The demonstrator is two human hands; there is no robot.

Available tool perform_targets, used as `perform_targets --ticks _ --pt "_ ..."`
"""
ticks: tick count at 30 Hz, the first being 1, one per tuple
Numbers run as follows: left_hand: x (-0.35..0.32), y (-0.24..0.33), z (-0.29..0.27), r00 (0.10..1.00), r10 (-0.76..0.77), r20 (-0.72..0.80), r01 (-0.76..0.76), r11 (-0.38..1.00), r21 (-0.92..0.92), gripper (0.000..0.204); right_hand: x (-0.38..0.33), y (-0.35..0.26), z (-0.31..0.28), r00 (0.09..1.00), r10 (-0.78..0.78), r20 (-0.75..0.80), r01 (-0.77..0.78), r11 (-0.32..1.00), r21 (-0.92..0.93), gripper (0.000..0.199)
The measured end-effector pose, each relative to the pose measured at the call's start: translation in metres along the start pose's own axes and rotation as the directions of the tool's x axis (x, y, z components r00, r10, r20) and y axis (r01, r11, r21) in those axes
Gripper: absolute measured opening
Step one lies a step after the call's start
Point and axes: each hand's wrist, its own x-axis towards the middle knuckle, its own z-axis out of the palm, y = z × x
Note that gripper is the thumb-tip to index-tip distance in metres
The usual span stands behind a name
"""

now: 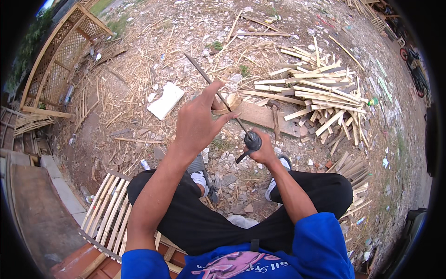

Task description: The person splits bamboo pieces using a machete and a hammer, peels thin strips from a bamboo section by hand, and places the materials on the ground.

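Observation:
A long, narrow dark-bladed knife (200, 70) slants up and to the left in front of me. My right hand (263, 149) is closed around its handle (252, 139), which looks wrapped in black, with a loose black strip hanging from it. Beside the blade, my left hand (199, 114) has thumb and index finger apart, and the blade passes between them. The thumb tip seems to touch the blade; the other fingers are partly hidden. Beneath the hands lies a thick wooden plank (265, 116) on the ground, with a short, narrow brown piece (275, 122) across it.
A heap of split wooden strips (320, 93) lies to the right of the plank. Left of my hands is a white slab (166, 100). A slatted wooden bench (108, 207) stands beside my left leg. A lattice frame (62, 60) leans at far left; a motorcycle (415, 72) stands far right.

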Motion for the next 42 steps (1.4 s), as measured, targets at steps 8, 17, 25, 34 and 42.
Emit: perform_targets --ticks 8,17,25,34,42 --pt "-0.013 -0.005 0.013 0.981 0.116 -0.157 -0.123 0.992 -0.032 0.049 -0.003 0.014 0.005 0.999 -0.034 -0.021 0.033 0.998 -0.045 0.035" --pt "-0.008 -0.002 0.007 0.971 0.226 -0.081 -0.217 0.97 0.107 0.02 -0.005 0.003 0.007 0.981 -0.109 -0.16 0.082 0.983 -0.165 0.037" --pt "0.005 -0.003 0.002 0.981 0.171 -0.087 -0.159 0.978 0.132 0.026 -0.002 -0.014 0.012 0.959 -0.133 -0.251 0.052 0.951 -0.306 0.037" --pt "0.012 -0.012 -0.002 0.984 0.166 -0.058 -0.15 0.964 0.218 0.021 0.006 -0.02 0.004 0.955 -0.14 -0.26 0.03 0.922 -0.387 0.039" --pt "0.011 -0.024 0.0 0.951 0.298 -0.08 -0.253 0.902 0.349 0.048 0.011 -0.021 0.002 0.952 -0.169 -0.256 0.05 0.909 -0.414 0.036"
